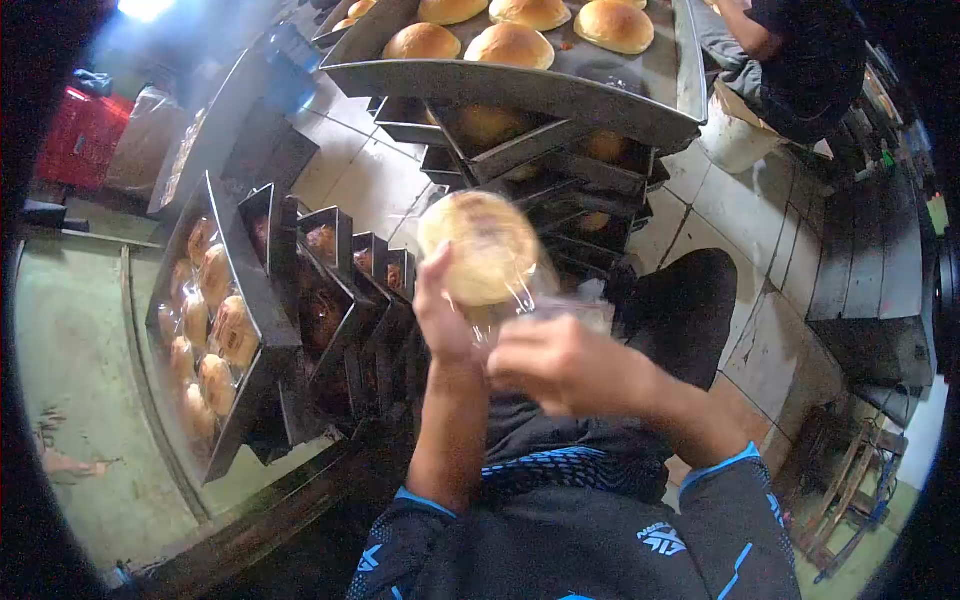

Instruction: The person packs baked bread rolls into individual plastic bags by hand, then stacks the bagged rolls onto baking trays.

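Note:
A round, flat-faced bun [487, 250] in a clear plastic bag is held up in front of me, a brown patch on its pale golden face. My left hand [440, 312] grips it from the left, thumb on its edge. Just below the bun, my right hand [575, 365] is closed with curled fingers at the gathered end of the plastic bag [522, 290]. Shiny creases of the film run between the two hands. A translucent piece of plastic [590, 316] shows just behind my right knuckles.
A metal tray [520, 90] of glossy buns [510, 46] tops a criss-cross stack of trays ahead. At left, a tilted tray [255, 385] holds bagged buns [215, 330] beside more stacked trays. Another person [800, 60] is at upper right, near a white bucket [738, 130].

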The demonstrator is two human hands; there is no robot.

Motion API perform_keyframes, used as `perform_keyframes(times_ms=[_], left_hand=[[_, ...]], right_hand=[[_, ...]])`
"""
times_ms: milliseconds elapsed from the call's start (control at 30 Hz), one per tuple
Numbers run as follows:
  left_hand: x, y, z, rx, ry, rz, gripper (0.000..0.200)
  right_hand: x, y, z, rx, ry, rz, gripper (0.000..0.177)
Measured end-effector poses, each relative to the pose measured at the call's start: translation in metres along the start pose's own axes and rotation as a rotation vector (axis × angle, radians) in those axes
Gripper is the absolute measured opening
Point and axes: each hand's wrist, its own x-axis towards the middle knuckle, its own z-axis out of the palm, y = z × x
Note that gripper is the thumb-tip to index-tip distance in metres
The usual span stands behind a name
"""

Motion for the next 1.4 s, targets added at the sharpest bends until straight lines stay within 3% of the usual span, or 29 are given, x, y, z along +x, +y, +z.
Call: perform_keyframes(times_ms=[33, 100, 167, 200, 233, 267, 300, 367, 400, 433, 467, 533, 567, 600, 633, 667, 700, 733, 767, 800, 900, 967, 1000, 1100, 1167, 1233, 1300, 1367, 1400], left_hand=[[-0.004, 0.013, 0.009, -0.096, 0.050, -0.078, 0.060], [0.008, 0.023, -0.021, -0.340, -0.120, -0.113, 0.064], [0.010, 0.023, -0.043, -0.295, -0.097, -0.155, 0.067], [0.005, 0.023, -0.035, -0.289, -0.072, -0.169, 0.068], [0.001, 0.019, -0.030, -0.279, -0.053, -0.184, 0.069], [-0.006, 0.012, -0.031, -0.154, 0.002, -0.197, 0.068], [-0.015, 0.001, -0.032, -0.239, -0.077, -0.237, 0.064], [-0.042, -0.014, -0.026, -0.419, -0.201, -0.354, 0.066], [-0.047, -0.037, -0.043, -0.084, -0.048, -0.203, 0.067], [-0.046, -0.047, -0.039, 0.252, 0.104, -0.049, 0.067], [-0.049, -0.052, -0.031, 0.357, 0.174, 0.294, 0.047], [-0.038, -0.042, -0.061, 0.569, -0.009, 0.499, 0.040], [-0.037, -0.033, -0.079, 0.679, -0.096, 0.589, 0.037], [-0.033, -0.016, -0.077, 0.857, -0.040, 0.711, 0.023], [-0.027, -0.007, -0.078, 0.991, 0.012, 0.916, 0.023], [-0.026, 0.003, -0.079, 1.003, 0.049, 1.068, 0.022], [-0.025, 0.013, -0.082, 1.015, 0.080, 1.219, 0.021], [-0.023, 0.021, -0.088, 1.093, 0.064, 1.354, 0.019], [-0.017, 0.023, -0.098, 1.185, 0.081, 1.295, 0.019], [-0.010, 0.018, -0.114, 1.274, 0.102, 1.232, 0.018], [0.005, -0.003, -0.152, 1.279, 0.153, 1.107, 0.016], [-0.004, -0.012, -0.164, 1.202, 0.166, 1.062, 0.016], [-0.008, -0.013, -0.160, 1.172, 0.216, 1.021, 0.016], [0.001, -0.011, -0.150, 1.160, 0.121, 1.052, 0.016], [0.021, -0.014, -0.134, 1.143, 0.060, 1.057, 0.009], [0.045, -0.010, -0.126, 1.255, 0.146, 1.116, 0.008], [0.044, -0.001, -0.142, 0.828, 0.383, 0.595, 0.008], [0.012, 0.006, -0.133, 0.621, 0.378, 0.390, 0.013], [-0.007, 0.005, -0.141, 0.663, 0.391, 0.291, 0.013]], right_hand=[[0.001, -0.018, -0.006, 0.039, -0.068, -0.068, 0.017], [-0.003, -0.033, -0.022, 0.684, -0.341, -0.189, 0.003], [-0.012, -0.003, -0.030, 0.811, -0.476, -0.022, 0.008], [-0.012, 0.011, -0.026, 0.393, -0.214, 0.185, 0.010], [-0.004, 0.024, -0.007, -0.037, 0.284, 0.257, 0.013], [0.001, 0.029, 0.001, -0.208, 0.477, 0.197, 0.015], [0.006, 0.030, 0.003, -0.380, 0.669, 0.134, 0.018], [0.002, 0.035, 0.005, -0.399, 0.661, -0.074, 0.023], [0.003, 0.031, 0.006, -0.314, 0.713, -0.077, 0.018], [0.002, 0.033, 0.013, -0.106, 0.798, 0.056, 0.016], [0.001, 0.039, 0.024, 0.104, 0.871, 0.183, 0.014], [0.001, 0.047, 0.034, 0.428, 0.914, 0.338, 0.008], [0.002, 0.047, 0.033, 0.369, 0.868, 0.329, 0.009], [0.005, 0.042, 0.027, 0.312, 0.815, 0.327, 0.010], [0.010, 0.036, 0.019, 0.257, 0.755, 0.318, 0.010], [0.020, 0.024, 0.005, -0.010, 0.697, 0.261, 0.012], [0.028, 0.019, -0.005, -0.249, 0.653, 0.107, 0.016], [0.030, 0.028, 0.002, -0.276, 0.713, -0.008, 0.016], [0.028, 0.044, 0.015, -0.304, 0.771, -0.123, 0.016], [0.028, 0.075, 0.028, -0.339, 0.748, -0.111, 0.013], [0.023, 0.134, 0.064, 0.172, 0.669, 0.280, 0.003], [0.023, 0.126, 0.064, 0.029, 0.651, 0.184, 0.005], [0.024, 0.123, 0.071, 0.144, 0.712, 0.274, 0.009], [0.034, 0.133, 0.065, -0.266, 0.649, 0.137, 0.011], [0.063, 0.145, 0.071, -0.209, 0.710, 0.009, 0.014], [0.089, 0.154, 0.063, -0.243, 0.683, 0.059, 0.020], [0.089, 0.160, 0.053, -0.170, 0.908, 0.362, 0.031], [0.066, 0.145, 0.077, -0.162, 0.951, 0.423, 0.032], [0.046, 0.133, 0.089, -0.123, 0.875, 0.537, 0.035]])
